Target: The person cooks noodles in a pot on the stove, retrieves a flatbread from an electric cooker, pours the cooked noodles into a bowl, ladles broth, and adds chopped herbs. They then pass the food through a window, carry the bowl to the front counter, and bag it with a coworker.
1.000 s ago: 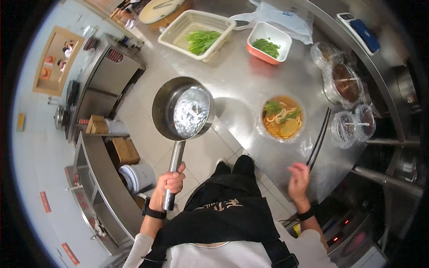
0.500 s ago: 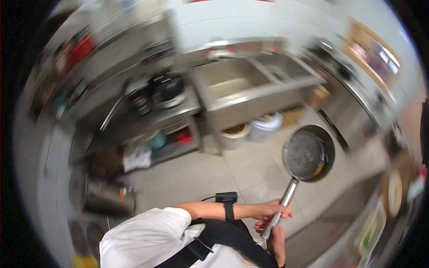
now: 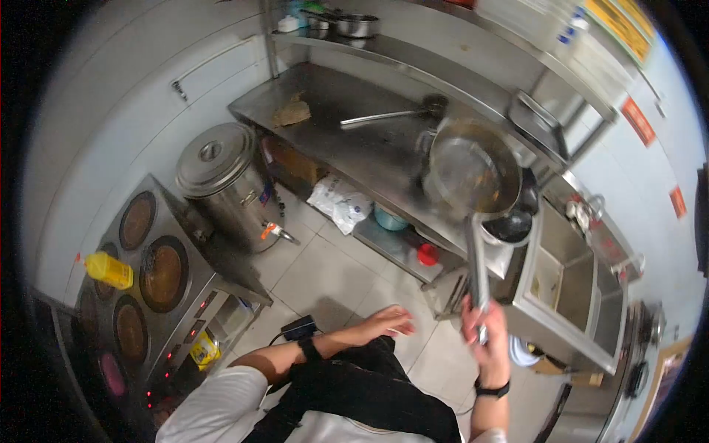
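Note:
My right hand [image 3: 484, 328] is closed around the long metal handle of a deep pan [image 3: 474, 166]. The pan is raised in front of me, and a little brown residue shows inside it. From this view it overlaps the steel worktable [image 3: 325, 103]; whether it touches the table I cannot tell. My left hand [image 3: 385, 325] hangs free over the floor, its fingers stretched out and holding nothing. Behind the pan, a long-handled ladle-like tool [image 3: 391, 117] lies on the worktable. Dark cookware [image 3: 509, 225] sits partly hidden at the pan's right.
Left stands a steel cooktop [image 3: 159, 214] with several round plates and a yellow bottle [image 3: 109, 270]. A lidded steel urn [image 3: 221, 173] with a tap is beside it. At right is a steel double sink [image 3: 517, 292]. A shelf [image 3: 413, 70] runs above the worktable.
My left hand has let go of the pan handle and moved apart from it. The view has swung left, and the pan is now in front of the worktable in my right hand.

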Demonstrator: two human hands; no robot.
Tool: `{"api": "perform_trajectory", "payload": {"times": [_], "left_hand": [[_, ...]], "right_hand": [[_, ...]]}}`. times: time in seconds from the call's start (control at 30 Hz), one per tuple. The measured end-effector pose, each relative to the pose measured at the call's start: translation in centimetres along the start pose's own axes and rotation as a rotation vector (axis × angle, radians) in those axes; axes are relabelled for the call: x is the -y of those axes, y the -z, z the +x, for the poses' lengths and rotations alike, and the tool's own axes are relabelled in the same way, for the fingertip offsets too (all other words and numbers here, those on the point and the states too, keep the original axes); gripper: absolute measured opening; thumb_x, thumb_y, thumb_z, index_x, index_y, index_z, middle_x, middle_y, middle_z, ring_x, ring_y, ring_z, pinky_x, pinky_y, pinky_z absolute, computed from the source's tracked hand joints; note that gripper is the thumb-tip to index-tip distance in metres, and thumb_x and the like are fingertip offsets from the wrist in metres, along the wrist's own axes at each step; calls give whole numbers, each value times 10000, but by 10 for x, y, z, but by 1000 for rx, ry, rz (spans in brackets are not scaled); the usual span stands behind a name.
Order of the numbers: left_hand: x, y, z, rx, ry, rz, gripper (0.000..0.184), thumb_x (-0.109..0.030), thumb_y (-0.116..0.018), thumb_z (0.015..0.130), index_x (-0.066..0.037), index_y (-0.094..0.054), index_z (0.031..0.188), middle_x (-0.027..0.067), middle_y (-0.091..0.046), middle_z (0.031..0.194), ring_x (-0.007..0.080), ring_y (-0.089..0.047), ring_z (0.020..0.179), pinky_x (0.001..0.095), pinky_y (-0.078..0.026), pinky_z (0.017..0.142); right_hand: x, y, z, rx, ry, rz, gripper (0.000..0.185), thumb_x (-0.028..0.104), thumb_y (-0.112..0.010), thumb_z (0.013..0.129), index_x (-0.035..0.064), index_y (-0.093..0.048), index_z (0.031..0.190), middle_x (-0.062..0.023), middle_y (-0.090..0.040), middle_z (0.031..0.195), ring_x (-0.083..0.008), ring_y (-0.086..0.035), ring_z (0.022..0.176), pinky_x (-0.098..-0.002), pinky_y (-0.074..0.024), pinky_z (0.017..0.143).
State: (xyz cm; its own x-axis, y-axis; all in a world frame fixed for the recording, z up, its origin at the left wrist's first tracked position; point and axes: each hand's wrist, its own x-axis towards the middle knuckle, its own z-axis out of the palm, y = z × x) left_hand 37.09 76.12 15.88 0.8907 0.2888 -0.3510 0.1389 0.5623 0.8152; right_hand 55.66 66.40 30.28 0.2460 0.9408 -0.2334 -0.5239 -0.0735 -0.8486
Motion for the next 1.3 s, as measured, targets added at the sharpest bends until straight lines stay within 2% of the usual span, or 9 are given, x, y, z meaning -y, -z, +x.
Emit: {"api": "perform_trajectory", "payload": {"times": [0.47,0.6,0.7,0.8,0.87,1.0,1.03,1.13,1.3], "left_hand": [[-48,215,-80,-1070,-231,-510,190,-191,-474,832,-102,-465,999,68,-593,968,125,-558,868,256,-437,733],[-85,268,-85,-1159,-343,-520,237,-194,-477,833,-101,-463,1051,58,-585,995,110,-555,879,260,-439,735],[-127,326,-90,-1250,-351,-406,267,-223,-469,844,-108,-464,1086,42,-562,1024,107,-531,918,270,-423,767],[-148,408,-95,-1243,-613,-419,270,-211,-471,848,-97,-474,1093,38,-531,1065,121,-508,953,281,-409,789],[-154,484,-98,-1445,-697,-349,289,-199,-516,828,-74,-485,1087,39,-510,1072,142,-485,976,308,-392,816],[-109,675,-116,-1798,-637,191,405,-158,-582,757,-80,-465,1136,95,-534,1038,220,-486,995,334,-346,871],[-122,687,-120,-1794,-635,180,405,-158,-582,757,-80,-465,1136,95,-534,1038,220,-486,995,334,-346,871],[-159,712,-137,-2122,148,746,483,-154,-590,733,-106,-428,1186,124,-543,1020,269,-485,987,343,-331,891],[-165,757,-139,-2109,167,788,455,-176,-601,726,-108,-445,1148,83,-559,997,273,-486,949,404,-328,858]], "right_hand": [[157,-70,406,117,-4,214,95,89,-577,761,48,-492,770,-76,-518,701,-116,-493,569,-171,-428,479],[169,-60,476,48,153,267,214,100,-577,787,-29,-498,938,-168,-564,849,-153,-541,626,-188,-453,494],[165,-48,532,327,219,236,337,231,-514,842,-36,-467,1041,-153,-566,941,-176,-551,792,-268,-488,688],[123,-119,506,-86,404,294,326,295,-466,861,5,-509,1004,-93,-572,841,-152,-532,718,-237,-454,604],[64,-68,537,356,599,-127,299,303,-465,855,45,-532,991,-39,-554,762,-118,-514,651,-207,-410,529],[-87,-153,603,-132,168,-476,216,200,-553,795,51,-528,949,-17,-539,770,-109,-502,555,-210,-392,476],[-114,-148,639,-168,156,-537,251,203,-560,795,42,-511,981,-37,-546,805,-126,-510,558,-236,-409,475],[-183,-121,747,-275,153,-890,375,288,-592,772,36,-485,1028,-104,-546,809,-160,-515,628,-302,-441,576],[-224,-129,813,-671,392,-1967,790,483,-635,675,-190,-386,1006,-209,-541,914,-307,-557,815,-405,-457,659]]}}
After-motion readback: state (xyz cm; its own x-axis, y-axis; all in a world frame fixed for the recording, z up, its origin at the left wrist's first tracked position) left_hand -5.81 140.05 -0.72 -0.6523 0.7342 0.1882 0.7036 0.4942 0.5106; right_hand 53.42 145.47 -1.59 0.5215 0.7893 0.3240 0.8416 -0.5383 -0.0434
